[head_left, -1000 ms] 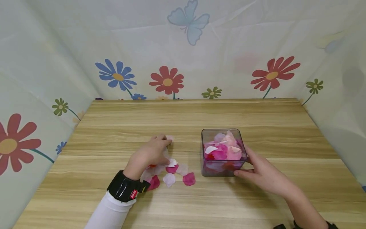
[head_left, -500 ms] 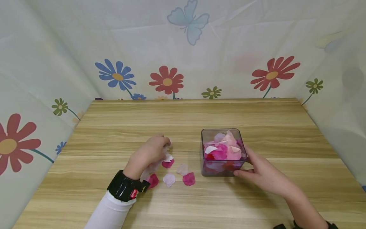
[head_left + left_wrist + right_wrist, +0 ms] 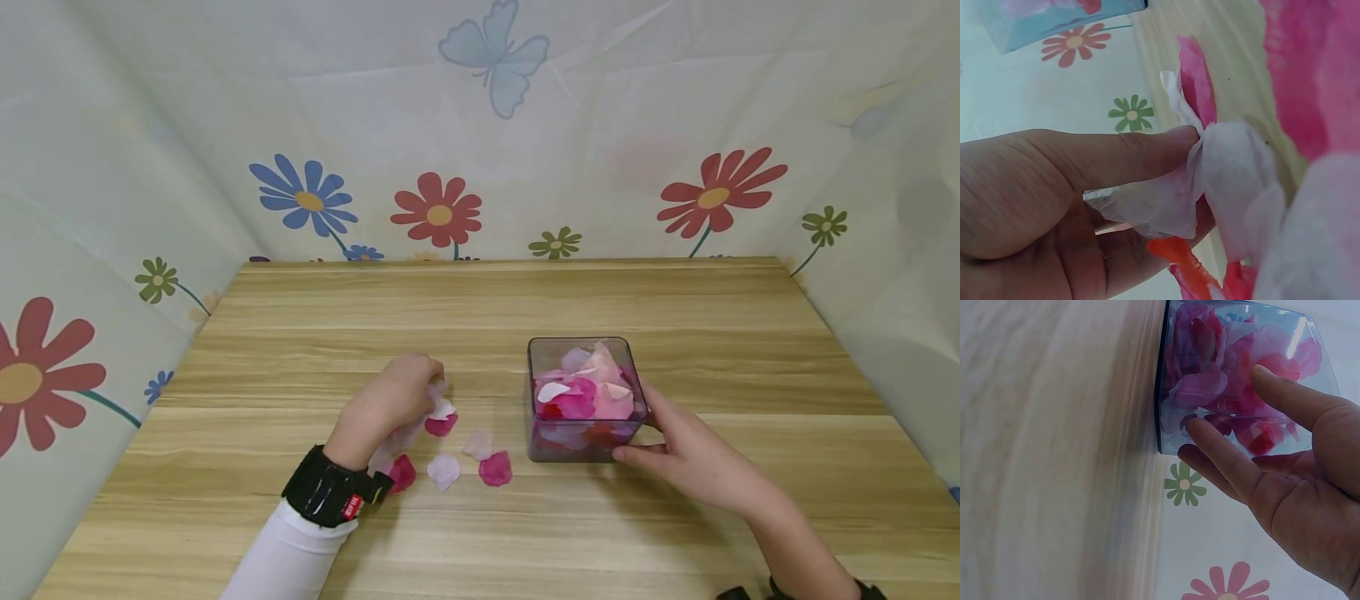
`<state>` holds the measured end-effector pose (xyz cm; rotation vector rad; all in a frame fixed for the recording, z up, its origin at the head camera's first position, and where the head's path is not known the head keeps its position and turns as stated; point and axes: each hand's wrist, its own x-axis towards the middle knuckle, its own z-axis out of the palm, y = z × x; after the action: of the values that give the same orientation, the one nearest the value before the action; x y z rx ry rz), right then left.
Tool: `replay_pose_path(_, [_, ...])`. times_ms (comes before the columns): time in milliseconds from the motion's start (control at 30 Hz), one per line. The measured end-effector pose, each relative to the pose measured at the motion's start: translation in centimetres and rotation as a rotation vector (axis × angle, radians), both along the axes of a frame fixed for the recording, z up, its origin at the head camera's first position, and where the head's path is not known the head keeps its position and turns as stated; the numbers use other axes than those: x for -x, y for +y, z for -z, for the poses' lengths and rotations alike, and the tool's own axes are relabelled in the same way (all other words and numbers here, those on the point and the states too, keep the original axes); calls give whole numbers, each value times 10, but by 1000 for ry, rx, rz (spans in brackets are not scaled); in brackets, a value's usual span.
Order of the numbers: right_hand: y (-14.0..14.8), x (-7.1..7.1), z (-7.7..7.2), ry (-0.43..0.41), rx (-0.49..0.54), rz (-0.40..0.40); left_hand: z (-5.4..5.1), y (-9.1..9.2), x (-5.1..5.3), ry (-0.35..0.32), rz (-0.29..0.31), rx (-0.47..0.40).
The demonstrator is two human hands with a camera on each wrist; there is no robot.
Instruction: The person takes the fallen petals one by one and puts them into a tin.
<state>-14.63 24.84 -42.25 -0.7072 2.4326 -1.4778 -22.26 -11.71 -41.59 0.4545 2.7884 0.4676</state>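
Observation:
My left hand (image 3: pixel 386 408) is low over the left-middle of the table, among loose fabric petals. In the left wrist view its thumb and fingers pinch a bunch of white petals (image 3: pixel 1235 175), with pink and orange-red ones (image 3: pixel 1179 253) against it. A clear grey-tinted square box (image 3: pixel 547 451) stands to the right, filled with pink, white and red petals (image 3: pixel 577 398). My right hand (image 3: pixel 697 468) holds the box at its near right corner, thumb on one side and fingers on the other. The tips of some left fingers are hidden behind petals.
Between the hands lie a white petal (image 3: pixel 444 472), a pale petal (image 3: pixel 478 444) and a deep pink petal (image 3: pixel 496 469). Another deep pink petal (image 3: pixel 402 472) is near the left wrist strap. A flower-printed curtain (image 3: pixel 600 167) borders the wooden table (image 3: pixel 480 308).
My left fingers have drawn inward, gathering petals under the hand; a white and a pink petal shifted left with them. My right hand and the box have stayed in place.

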Motion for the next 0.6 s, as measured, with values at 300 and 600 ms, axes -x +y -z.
replay_pose_path(300, [0,1,1,14,-1,-7,0,2,0,6,-18,15])
replay_pose_path(600, [1,0,0,-6,-7,-3,2,-1,2,58,40,-35])
